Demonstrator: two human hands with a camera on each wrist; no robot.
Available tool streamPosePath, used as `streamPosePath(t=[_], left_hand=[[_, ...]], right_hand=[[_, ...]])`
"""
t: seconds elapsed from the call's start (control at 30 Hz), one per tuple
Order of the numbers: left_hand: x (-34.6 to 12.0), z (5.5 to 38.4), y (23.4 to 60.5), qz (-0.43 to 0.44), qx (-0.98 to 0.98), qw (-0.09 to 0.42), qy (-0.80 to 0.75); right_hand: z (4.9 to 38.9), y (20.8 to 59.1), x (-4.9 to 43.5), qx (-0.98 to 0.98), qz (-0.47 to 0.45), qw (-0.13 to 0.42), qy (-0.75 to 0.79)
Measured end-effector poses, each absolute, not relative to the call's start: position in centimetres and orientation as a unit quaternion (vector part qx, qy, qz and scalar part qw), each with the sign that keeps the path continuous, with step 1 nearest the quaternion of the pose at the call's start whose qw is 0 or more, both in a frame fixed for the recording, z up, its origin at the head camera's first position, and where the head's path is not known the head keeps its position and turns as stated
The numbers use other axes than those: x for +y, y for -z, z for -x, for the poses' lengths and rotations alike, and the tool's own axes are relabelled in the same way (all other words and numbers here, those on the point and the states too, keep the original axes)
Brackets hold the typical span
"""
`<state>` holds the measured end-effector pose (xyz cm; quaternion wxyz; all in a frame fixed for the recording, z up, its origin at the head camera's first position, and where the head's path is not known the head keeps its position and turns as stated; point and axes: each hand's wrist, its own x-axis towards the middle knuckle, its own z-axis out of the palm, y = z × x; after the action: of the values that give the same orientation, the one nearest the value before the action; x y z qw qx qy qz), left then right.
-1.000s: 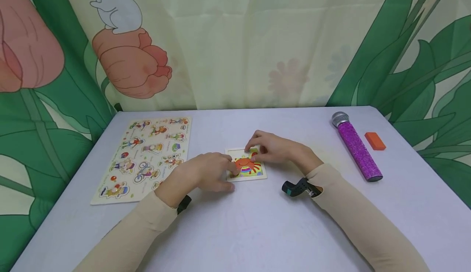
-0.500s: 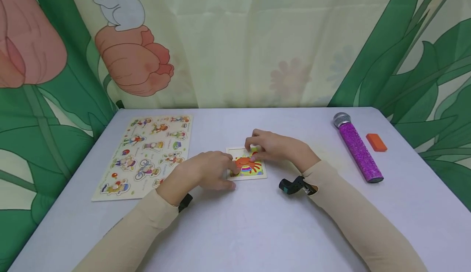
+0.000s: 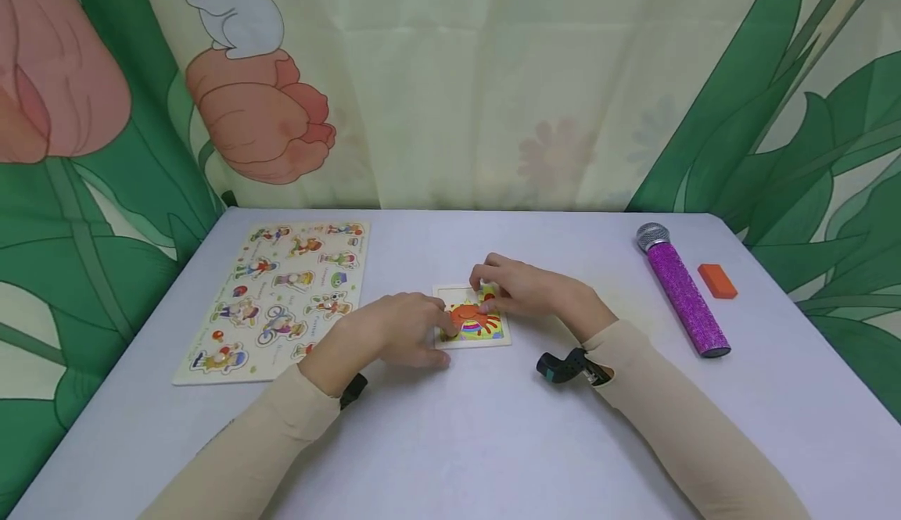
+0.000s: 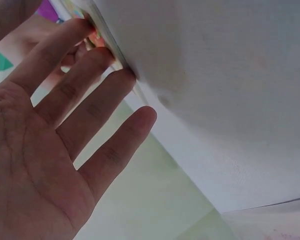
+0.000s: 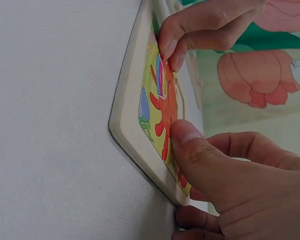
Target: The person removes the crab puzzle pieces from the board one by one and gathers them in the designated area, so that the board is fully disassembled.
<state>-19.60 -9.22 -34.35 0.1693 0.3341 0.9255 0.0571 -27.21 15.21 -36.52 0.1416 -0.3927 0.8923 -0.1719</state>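
Note:
A small framed jigsaw puzzle point(image 3: 486, 331) with an orange crab picture lies flat mid-table. Bare cream backing shows at its upper left. My left hand point(image 3: 404, 328) reaches over its left side, and in the right wrist view two left fingertips press on the crab. The left wrist view shows that hand's fingers point(image 4: 97, 107) extended and spread. At the upper right of the puzzle, my right hand point(image 3: 531, 289) has its thumb point(image 5: 195, 150) on the picture and its index finger bent at the far side, gripping there. The index fingertip is hidden in the right wrist view.
A large cream board point(image 3: 281, 301) with cartoon figures lies left of the hands, partly behind the left forearm. On the right are a glittery purple microphone point(image 3: 683, 293) and an orange block point(image 3: 717, 281). A printed curtain point(image 3: 436, 98) hangs behind the table.
The head view shifts slightly. Both hands stay on the puzzle in nearly the same positions, and the puzzle stays in place.

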Motion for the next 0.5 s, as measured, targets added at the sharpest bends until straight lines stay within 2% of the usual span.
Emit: streamPosePath(t=[0.5], left_hand=[[-9.33,19.74,34.48,-0.34,0.922,0.176,-0.061]], right_hand=[[27.62,37.29,15.99,0.884,0.4,0.131,0.202]])
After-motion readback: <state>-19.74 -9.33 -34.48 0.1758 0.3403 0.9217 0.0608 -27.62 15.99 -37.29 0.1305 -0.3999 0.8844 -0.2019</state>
